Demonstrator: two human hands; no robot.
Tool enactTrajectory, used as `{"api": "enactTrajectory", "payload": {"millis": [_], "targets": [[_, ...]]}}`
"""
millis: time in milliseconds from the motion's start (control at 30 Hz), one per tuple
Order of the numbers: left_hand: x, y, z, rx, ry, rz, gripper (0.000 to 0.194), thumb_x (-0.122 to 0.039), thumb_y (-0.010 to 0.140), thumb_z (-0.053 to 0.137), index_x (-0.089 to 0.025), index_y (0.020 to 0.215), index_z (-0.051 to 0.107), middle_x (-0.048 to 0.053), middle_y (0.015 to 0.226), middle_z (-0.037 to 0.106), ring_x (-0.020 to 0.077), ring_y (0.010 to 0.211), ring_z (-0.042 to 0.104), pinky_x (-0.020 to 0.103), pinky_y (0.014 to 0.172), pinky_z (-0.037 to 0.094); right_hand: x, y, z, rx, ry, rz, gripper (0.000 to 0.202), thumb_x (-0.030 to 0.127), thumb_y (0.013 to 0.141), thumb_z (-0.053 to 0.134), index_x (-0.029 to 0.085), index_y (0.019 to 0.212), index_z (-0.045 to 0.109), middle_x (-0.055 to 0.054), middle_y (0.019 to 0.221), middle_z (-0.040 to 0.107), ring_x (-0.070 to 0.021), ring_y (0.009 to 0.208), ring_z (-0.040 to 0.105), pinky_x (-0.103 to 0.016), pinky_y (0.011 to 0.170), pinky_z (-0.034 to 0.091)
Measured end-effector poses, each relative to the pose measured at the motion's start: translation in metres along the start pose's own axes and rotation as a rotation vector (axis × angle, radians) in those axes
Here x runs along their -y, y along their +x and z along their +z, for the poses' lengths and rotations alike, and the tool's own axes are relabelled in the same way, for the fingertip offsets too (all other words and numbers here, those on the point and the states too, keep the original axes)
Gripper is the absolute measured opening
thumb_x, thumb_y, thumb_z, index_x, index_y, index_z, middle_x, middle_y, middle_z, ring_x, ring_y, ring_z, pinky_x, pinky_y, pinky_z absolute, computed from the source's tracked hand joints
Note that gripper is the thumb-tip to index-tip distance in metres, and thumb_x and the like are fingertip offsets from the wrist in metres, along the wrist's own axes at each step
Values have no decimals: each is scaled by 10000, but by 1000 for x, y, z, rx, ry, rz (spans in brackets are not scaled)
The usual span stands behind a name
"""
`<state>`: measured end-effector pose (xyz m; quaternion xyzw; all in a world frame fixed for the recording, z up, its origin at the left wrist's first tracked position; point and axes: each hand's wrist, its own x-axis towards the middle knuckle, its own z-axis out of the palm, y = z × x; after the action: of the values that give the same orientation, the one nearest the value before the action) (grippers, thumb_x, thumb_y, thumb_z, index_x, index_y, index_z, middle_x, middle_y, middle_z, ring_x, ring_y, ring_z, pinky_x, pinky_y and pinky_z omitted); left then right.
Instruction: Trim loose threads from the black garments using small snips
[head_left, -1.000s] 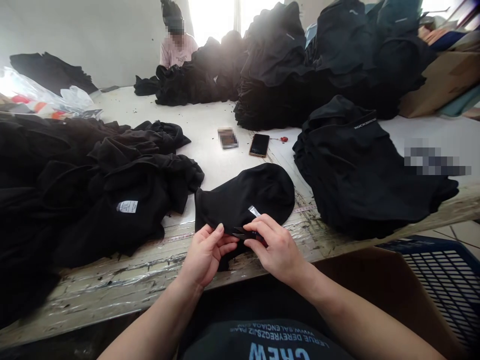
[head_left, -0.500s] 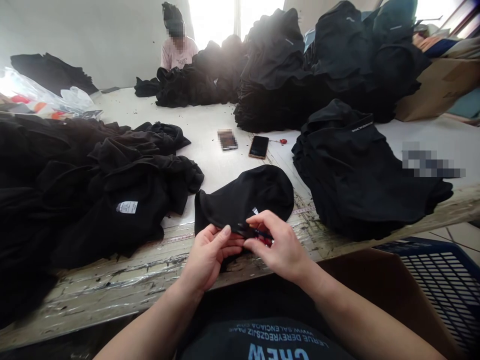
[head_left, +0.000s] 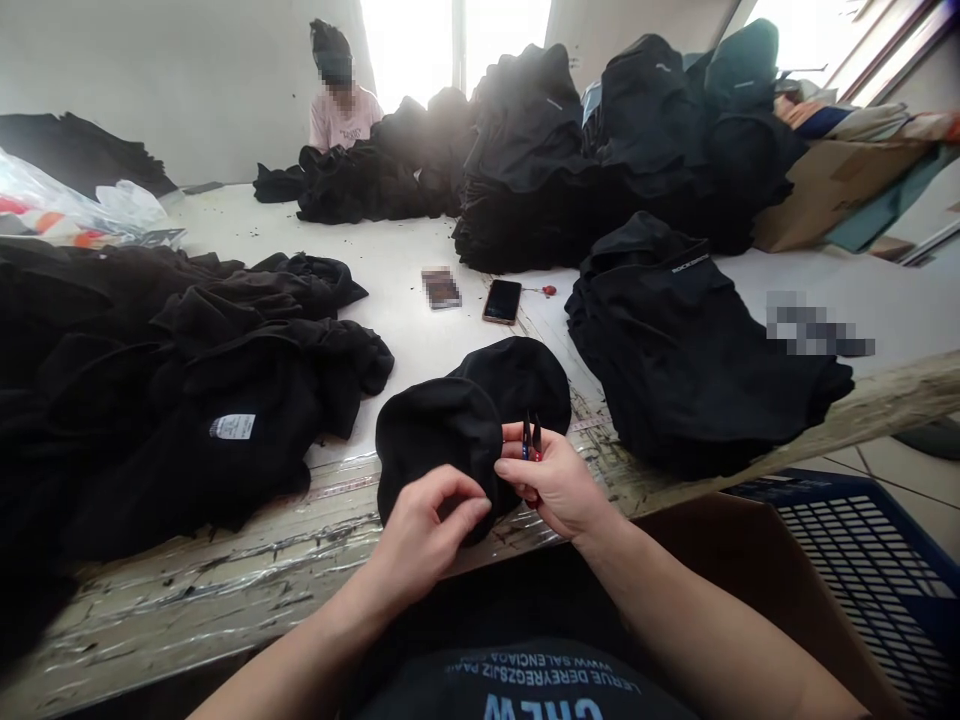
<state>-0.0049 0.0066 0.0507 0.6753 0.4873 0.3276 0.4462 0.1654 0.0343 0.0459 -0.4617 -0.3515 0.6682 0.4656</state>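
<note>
A black knit garment (head_left: 435,425) lies at the table's front edge, its near part raised into a rounded opening. Thumb and forefinger of my left hand (head_left: 431,525) pinch that opening's lower right rim. My right hand (head_left: 559,485) holds small thread snips (head_left: 531,445) with red and blue on them, their dark blades pointing up and apart. The right fingertips are at the garment's right edge; whether they grip the cloth too I cannot tell.
Loose black garments (head_left: 150,400) are heaped on the left. A neat black stack (head_left: 675,350) stands right, taller stacks (head_left: 525,160) behind. A phone (head_left: 502,301) lies mid-table. A person (head_left: 345,115) is at the far side. A blue plastic basket (head_left: 855,550) stands lower right.
The garment's near part has been lifted and turned into a round opening. My left hand has moved to its lower rim. The snips have swung from pointing left to pointing up.
</note>
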Motion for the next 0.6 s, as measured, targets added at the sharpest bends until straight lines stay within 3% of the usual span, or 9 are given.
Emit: {"api": "enactTrajectory", "payload": {"millis": [100, 200, 300, 467, 600], "targets": [[-5, 6, 1, -227, 88, 152, 78, -263, 819, 597, -201, 846, 635, 37, 862, 606, 141, 696, 566, 238, 610, 460, 2, -4, 2, 34, -163, -93, 326, 163, 622, 686, 149, 940, 619, 16, 654, 636, -75, 480, 483, -200, 446, 352], [-7, 16, 2, -226, 157, 225, 166, -265, 793, 636, -220, 952, 648, 45, 932, 596, 126, 653, 546, 244, 587, 463, 1, -9, 1, 41, -407, -232, 365, 137, 675, 642, 168, 1035, 593, 27, 675, 631, -120, 619, 567, -246, 589, 437], [-6, 23, 3, -186, 140, 234, 85, -260, 818, 605, -211, 791, 668, 36, 835, 619, 142, 680, 569, 250, 628, 455, 0, -15, -1, 59, -569, -314, 399, 127, 728, 588, 194, 1120, 565, 47, 652, 592, -110, 591, 538, -240, 567, 418], [1, 26, 4, -47, -176, -128, 273, -399, 833, 580, -172, 680, 589, -17, 504, 537, 107, 466, 496, 214, 473, 378, 0, -17, -7, 118, -525, -249, 402, 105, 717, 578, 180, 1111, 543, 36, 690, 604, -108, 614, 553, -242, 587, 439], [10, 28, 14, 31, -602, -282, 318, -442, 821, 584, -154, 695, 538, -26, 503, 533, 83, 440, 488, 194, 468, 399, 1, -13, -14, 150, -500, -198, 353, 131, 735, 575, 168, 1085, 542, 7, 726, 641, -129, 644, 592, -261, 602, 470]]}}
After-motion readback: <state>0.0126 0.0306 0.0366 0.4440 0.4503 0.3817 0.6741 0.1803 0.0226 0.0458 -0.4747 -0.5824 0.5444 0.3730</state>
